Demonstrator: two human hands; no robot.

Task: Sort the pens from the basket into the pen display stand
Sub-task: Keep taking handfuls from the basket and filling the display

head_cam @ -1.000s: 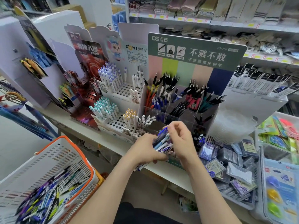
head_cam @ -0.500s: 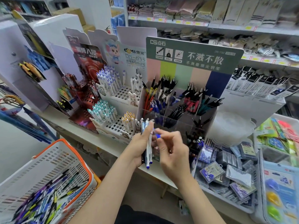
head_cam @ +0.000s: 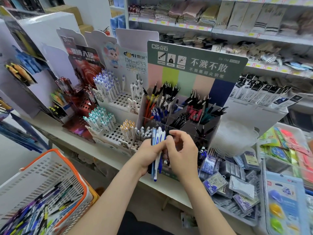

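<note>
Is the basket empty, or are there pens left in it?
Not empty: a pile of loose pens covers the bottom of the basket, lower left.

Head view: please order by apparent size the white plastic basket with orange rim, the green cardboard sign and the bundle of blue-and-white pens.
1. White plastic basket (nearest, partly cropped).
2. Green cardboard sign.
3. Bundle of blue-and-white pens, clearly smallest.

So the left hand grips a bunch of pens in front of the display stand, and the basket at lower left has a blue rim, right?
Only the colour is wrong: the head view shows the basket at lower left with an orange rim. The left hand does grip a bunch of pens in front of the display stand.
</note>
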